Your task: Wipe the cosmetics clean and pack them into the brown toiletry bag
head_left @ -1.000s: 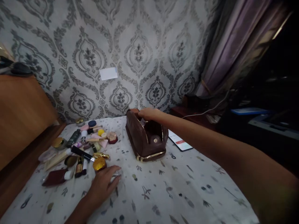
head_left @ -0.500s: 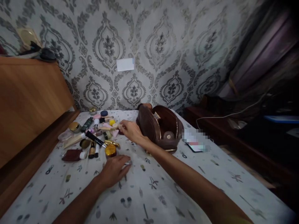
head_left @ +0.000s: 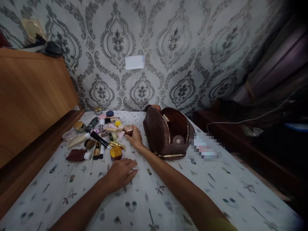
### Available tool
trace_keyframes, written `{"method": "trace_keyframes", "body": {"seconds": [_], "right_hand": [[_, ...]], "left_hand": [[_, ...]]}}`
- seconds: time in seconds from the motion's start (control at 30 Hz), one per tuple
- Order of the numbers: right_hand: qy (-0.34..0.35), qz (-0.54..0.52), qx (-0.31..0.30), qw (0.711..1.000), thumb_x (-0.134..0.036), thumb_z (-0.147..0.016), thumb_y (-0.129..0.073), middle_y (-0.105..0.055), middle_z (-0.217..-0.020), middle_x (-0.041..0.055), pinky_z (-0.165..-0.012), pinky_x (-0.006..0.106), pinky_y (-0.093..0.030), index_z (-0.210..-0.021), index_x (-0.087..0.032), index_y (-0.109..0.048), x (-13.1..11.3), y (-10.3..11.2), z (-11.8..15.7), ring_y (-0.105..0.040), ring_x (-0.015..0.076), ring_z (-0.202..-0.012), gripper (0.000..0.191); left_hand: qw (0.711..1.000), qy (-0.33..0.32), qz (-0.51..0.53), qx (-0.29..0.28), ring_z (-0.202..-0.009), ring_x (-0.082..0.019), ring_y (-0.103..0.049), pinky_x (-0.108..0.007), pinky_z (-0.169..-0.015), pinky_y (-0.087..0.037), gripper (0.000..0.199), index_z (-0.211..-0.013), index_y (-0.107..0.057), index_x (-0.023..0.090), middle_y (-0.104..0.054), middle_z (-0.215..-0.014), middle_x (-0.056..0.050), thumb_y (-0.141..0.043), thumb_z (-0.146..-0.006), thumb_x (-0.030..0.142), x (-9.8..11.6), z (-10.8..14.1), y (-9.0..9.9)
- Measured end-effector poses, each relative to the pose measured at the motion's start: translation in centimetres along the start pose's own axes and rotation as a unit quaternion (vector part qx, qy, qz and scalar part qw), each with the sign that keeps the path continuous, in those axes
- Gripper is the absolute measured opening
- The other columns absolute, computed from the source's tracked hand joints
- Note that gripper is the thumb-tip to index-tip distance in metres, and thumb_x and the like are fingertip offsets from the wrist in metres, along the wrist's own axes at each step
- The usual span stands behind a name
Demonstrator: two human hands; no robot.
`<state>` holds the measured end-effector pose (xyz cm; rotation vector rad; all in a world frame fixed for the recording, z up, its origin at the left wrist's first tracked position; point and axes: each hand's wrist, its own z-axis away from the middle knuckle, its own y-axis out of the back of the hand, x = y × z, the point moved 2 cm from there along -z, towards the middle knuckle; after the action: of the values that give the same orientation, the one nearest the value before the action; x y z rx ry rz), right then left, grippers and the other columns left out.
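Note:
My right hand [head_left: 135, 138] is closed round the side of a small dark jar with a pinkish-brown lid [head_left: 128, 128], at the right edge of a spread of cosmetics. Nearer to me, my left hand [head_left: 121, 172] rests low over the cloth, fingers curled. A small pale, clear-looking thing shows between its thumb and fingertips, too indistinct to name. Just beyond that hand stands a jar with a golden lid [head_left: 116, 152]. A black-handled makeup brush [head_left: 99, 138] and a gold tube [head_left: 117, 145] lie beside it. To the right, a brown cosmetic bag [head_left: 157, 131] sits unzipped.
A dark red bottle with a white cap [head_left: 76, 155], a beige tube [head_left: 78, 140] and several jars lie at the left. A wooden cabinet [head_left: 36, 96] borders the patterned cloth [head_left: 149, 199]. Right of the bag is a blurred-out flat item [head_left: 207, 146]. Wallpaper rises behind.
My right hand has come down and closed on the dark jar beside the cosmetics. My left hand has stayed about where it was. The view has shifted slightly.

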<state>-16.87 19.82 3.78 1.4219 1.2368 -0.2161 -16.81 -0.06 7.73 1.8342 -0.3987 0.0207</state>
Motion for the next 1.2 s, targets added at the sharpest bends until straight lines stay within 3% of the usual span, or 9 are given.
{"method": "trace_keyframes", "body": {"seconds": [0.13, 0.3, 0.63, 0.73, 0.83, 1.03, 1.2], "right_hand": [[-0.018, -0.02, 0.02, 0.999, -0.033, -0.066, -0.075, -0.062, -0.119, 0.0128, -0.096, 0.042, -0.042, -0.125, -0.017, -0.049, 0.1, -0.4, -1.0, -0.056, 0.0298, -0.113, 0.066], [-0.029, -0.071, 0.044, 0.996, -0.033, -0.062, -0.077, -0.067, -0.098, 0.0038, -0.085, 0.036, -0.046, -0.102, -0.022, -0.058, 0.1, -0.2, -1.2, -0.06, 0.0244, -0.096, 0.046], [-0.041, -0.276, 0.041, 0.959, -0.036, -0.054, -0.079, -0.066, -0.098, 0.0042, -0.084, 0.034, -0.048, -0.102, -0.019, -0.055, -1.0, 1.8, 1.5, -0.061, 0.0215, -0.091, 0.056], [-0.054, -0.359, 0.018, 0.931, -0.038, -0.055, -0.079, -0.066, -0.098, 0.0036, -0.086, 0.034, -0.048, -0.103, -0.019, -0.056, -1.4, 2.6, 2.9, -0.061, 0.0206, -0.09, 0.056], [-0.078, -0.442, -0.021, 0.893, -0.042, -0.058, -0.079, -0.067, -0.097, 0.0021, -0.086, 0.033, -0.049, -0.103, -0.021, -0.056, -1.6, 3.3, 4.5, -0.062, 0.0185, -0.088, 0.055], [-0.137, -0.546, -0.106, 0.82, -0.048, -0.061, -0.081, -0.069, -0.088, 0.0018, -0.078, 0.032, -0.052, -0.091, -0.02, -0.061, -2.3, 4.8, 8.7, -0.064, 0.0162, -0.08, 0.046], [-0.177, -0.633, -0.162, 0.736, -0.033, -0.058, -0.087, -0.07, -0.097, 0.0007, -0.085, 0.03, -0.05, -0.097, -0.021, -0.066, -4.0, 5.7, 11.7, -0.064, 0.015, -0.088, 0.046]], "left_hand": [[1.0, 0.012, -0.005, -0.014, -0.085, -0.024, -0.069, -0.034, -0.07, -0.055, 0.02, -0.101, -0.062, 0.018, -0.071, -0.092, -0.007, -0.046, -0.096, 0.028, 0.0, 0.0, 0.0], [1.0, 0.015, -0.004, -0.022, -0.088, -0.024, -0.069, -0.035, -0.073, -0.055, 0.019, -0.103, -0.061, 0.018, -0.071, -0.093, -0.007, -0.046, -0.096, 0.028, 0.1, -0.1, 0.1], [1.0, 0.007, -0.003, -0.014, -0.084, -0.022, -0.067, -0.03, -0.069, -0.052, 0.019, -0.099, -0.061, 0.018, -0.07, -0.09, -0.007, -0.044, -0.097, 0.028, 0.2, 0.1, 0.4], [0.999, 0.007, 0.026, 0.032, -0.086, -0.022, -0.068, -0.031, -0.073, -0.053, 0.02, -0.101, -0.062, 0.018, -0.072, -0.093, -0.008, -0.045, -0.096, 0.028, 0.0, 0.1, 0.2], [0.989, 0.029, 0.091, 0.117, -0.088, -0.021, -0.069, -0.032, -0.079, -0.052, 0.019, -0.103, -0.063, 0.018, -0.073, -0.095, -0.008, -0.047, -0.095, 0.026, -0.3, 0.1, 0.7], [0.93, 0.132, 0.199, 0.278, -0.086, -0.019, -0.066, -0.03, -0.078, -0.049, 0.018, -0.102, -0.062, 0.018, -0.07, -0.094, -0.005, -0.049, -0.094, 0.028, -1.4, 0.2, 3.1], [0.889, 0.189, 0.216, 0.356, -0.092, -0.019, -0.061, -0.031, -0.083, -0.047, 0.023, -0.104, -0.06, 0.019, -0.065, -0.097, -0.005, -0.042, -0.097, 0.033, -1.6, 0.6, 4.0]]}}
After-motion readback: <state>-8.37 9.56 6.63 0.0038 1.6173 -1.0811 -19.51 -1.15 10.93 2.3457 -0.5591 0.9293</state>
